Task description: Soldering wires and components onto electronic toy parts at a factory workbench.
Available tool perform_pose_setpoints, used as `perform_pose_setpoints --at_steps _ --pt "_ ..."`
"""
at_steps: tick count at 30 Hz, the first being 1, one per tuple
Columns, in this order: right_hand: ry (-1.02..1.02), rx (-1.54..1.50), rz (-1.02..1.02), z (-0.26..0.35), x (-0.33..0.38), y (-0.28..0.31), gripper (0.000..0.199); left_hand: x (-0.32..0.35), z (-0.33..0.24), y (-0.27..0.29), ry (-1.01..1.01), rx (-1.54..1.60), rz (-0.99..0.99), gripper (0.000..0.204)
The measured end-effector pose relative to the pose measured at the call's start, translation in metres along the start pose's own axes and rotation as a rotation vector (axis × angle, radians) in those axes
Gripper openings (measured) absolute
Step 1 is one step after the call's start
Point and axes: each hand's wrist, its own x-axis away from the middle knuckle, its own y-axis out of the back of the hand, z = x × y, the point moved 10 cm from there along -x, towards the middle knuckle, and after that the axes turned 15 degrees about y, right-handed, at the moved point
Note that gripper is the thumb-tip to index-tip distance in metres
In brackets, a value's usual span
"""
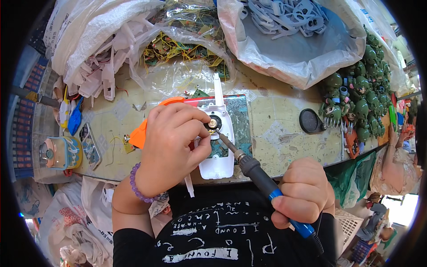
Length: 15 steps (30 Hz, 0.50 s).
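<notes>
My right hand (304, 191) is wrapped round the blue and black handle of a soldering iron (252, 170). The iron's tip reaches the lower edge of a small round speaker (213, 122), which sits in a white plastic shell (216, 169) with a long stem at its top. From the left, my left hand (175, 131) rests over the shell with thumb and fingers pinched beside the speaker; what they pinch is too small to make out. Partly hidden behind that hand is an orange plastic part (139, 133). Under the shell lies a green patterned board (242, 129).
Bags of pale plastic parts (109, 66) and wired circuit boards (178, 53) stand at the back, beside a sack of grey parts (289, 18). Green figures (364, 89) pile up at right, near a black round lid (310, 121). A phone (90, 144) and cup (62, 152) are left.
</notes>
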Motion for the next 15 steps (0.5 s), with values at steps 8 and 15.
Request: perform_pose_setpoints --at_steps 8,15 --pt "0.011 0.053 -0.007 0.0 0.005 0.001 0.024 0.001 0.002 0.0 -0.001 0.008 -0.005 0.012" --pt "-0.109 0.323 -0.244 0.022 0.048 0.029 0.03 0.001 -0.001 0.001 -0.011 0.031 -0.002 0.011"
